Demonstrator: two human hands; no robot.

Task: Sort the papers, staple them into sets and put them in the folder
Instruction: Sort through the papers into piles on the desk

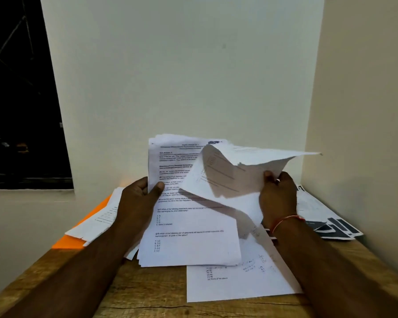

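While the wooden tabletop [147,292] carries an orange folder [67,243] at the left under loose sheets [94,221], the left hand [139,196] grips a thick stack of printed papers [193,226] over it, thumb clamped on its edge; the right hand [277,191] pinches one curled sheet [228,175] between fingers and thumb.

Two hands [140,198] [278,196], one orange folder [67,243], one table [147,294], many papers [189,237].

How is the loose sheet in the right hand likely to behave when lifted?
Probably floppy: the loose sheet bends and curls beside the right hand, which pinches one edge only. Likely very light, as that pinch alone carries it. It could crease if tugged.
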